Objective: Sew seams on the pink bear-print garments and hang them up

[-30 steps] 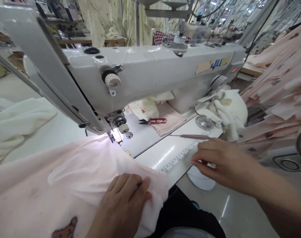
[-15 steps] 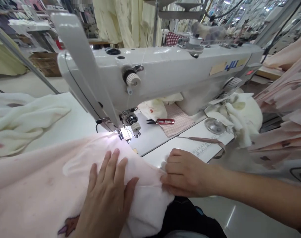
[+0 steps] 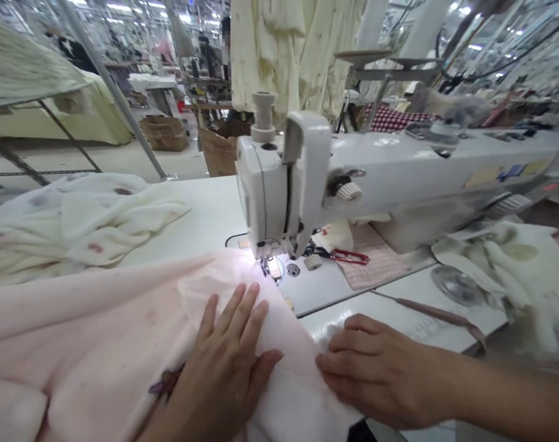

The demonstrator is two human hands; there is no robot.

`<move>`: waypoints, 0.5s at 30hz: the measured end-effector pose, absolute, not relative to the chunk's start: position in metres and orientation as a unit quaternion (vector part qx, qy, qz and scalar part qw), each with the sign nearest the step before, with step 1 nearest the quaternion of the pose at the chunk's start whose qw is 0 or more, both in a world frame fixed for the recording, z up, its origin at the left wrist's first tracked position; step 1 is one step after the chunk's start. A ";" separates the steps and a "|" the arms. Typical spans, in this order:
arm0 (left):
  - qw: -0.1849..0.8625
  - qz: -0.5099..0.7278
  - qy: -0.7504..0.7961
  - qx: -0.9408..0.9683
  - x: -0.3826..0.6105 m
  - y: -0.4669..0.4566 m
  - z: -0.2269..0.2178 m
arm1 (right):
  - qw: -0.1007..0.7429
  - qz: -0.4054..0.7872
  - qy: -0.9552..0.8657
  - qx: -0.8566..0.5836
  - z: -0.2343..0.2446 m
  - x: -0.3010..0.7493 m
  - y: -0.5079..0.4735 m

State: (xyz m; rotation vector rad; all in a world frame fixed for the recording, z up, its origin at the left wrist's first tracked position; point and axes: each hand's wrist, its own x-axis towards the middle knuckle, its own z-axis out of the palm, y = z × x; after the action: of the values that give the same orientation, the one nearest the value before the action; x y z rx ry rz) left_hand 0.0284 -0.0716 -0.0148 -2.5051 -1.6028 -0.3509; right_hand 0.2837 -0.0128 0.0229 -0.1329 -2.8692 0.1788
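Soft pale pink fabric (image 3: pixel 99 325) with a small dark printed figure spreads over the sewing table, its upper edge under the lit presser foot (image 3: pixel 265 266) of a white sewing machine (image 3: pixel 375 178). My left hand (image 3: pixel 228 362) lies flat on the fabric just in front of the foot, fingers spread. On the fabric's right edge, my right hand (image 3: pixel 385 368) is closed with its fingers curled, pinching the cloth against the table front. The fingertips' undersides are hidden. A white underside or second layer shows between the hands.
Red-handled thread snips (image 3: pixel 350 256) lie beneath the machine arm on pink checked cloth (image 3: pixel 375 258). A brown-handled pointed tool (image 3: pixel 435 312) rests at the right, near a clear round dish (image 3: pixel 456 283). Cream fabric (image 3: pixel 90 215) is heaped at the left; more cloth (image 3: pixel 509 264) sits at the right.
The view has turned left, so the machine appears further right. Its front lever part now looks more upright. My left hand stays flat on the fabric; my right still pinches the edge.
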 end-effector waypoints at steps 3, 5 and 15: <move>0.029 -0.103 -0.519 -0.848 0.004 -0.047 -0.010 | 0.142 0.041 -0.988 -0.045 0.016 0.268 -0.004; 0.004 -0.096 -0.512 -0.853 -0.010 -0.028 -0.005 | 0.152 0.034 -0.987 -0.049 0.012 0.255 0.006; -0.007 -0.098 -0.488 -0.867 -0.047 0.048 0.006 | 0.190 0.013 -0.969 -0.156 -0.003 0.211 0.046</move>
State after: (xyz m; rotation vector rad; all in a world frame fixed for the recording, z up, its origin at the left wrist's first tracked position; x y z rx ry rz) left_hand -0.0470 0.0484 0.0059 -2.7361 -1.5413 -0.3094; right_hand 0.2114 0.0459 -0.0025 -0.4387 -2.7244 0.0375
